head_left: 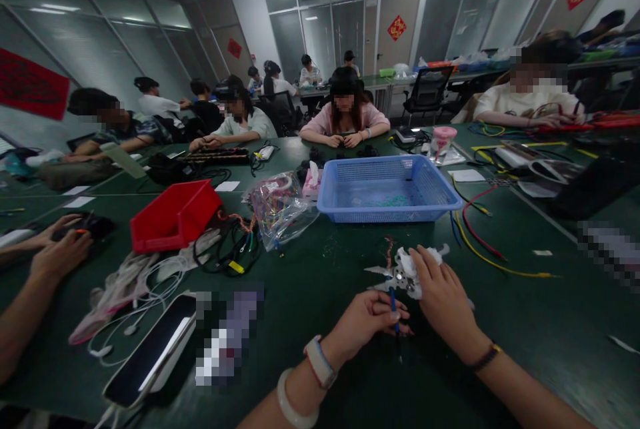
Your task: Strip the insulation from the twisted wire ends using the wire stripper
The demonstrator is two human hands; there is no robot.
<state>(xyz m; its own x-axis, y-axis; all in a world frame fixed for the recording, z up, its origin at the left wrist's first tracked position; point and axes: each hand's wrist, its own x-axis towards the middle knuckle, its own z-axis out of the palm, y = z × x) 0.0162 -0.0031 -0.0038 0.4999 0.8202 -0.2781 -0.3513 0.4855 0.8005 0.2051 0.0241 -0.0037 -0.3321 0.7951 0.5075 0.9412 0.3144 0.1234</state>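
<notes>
My right hand is wrapped round wire-stripping pliers, whose handles seem to be covered in white material. The metal jaws point left and stand somewhat apart. Between thumb and fingers, my left hand pinches a blue wire that runs up to the jaws. Whether the jaws touch the wire I cannot tell. Beyond the pliers lies a bundle of bare copper strands. More copper strands show by my left fingertips, partly hidden. Yellow, red and blue wires lie to the right of my right hand.
A blue basket with green scraps stands ahead, beside a clear plastic bag and a red bin. A phone, white earphone cord and gloves lie left. A co-worker's hands work at far left; other people sit opposite.
</notes>
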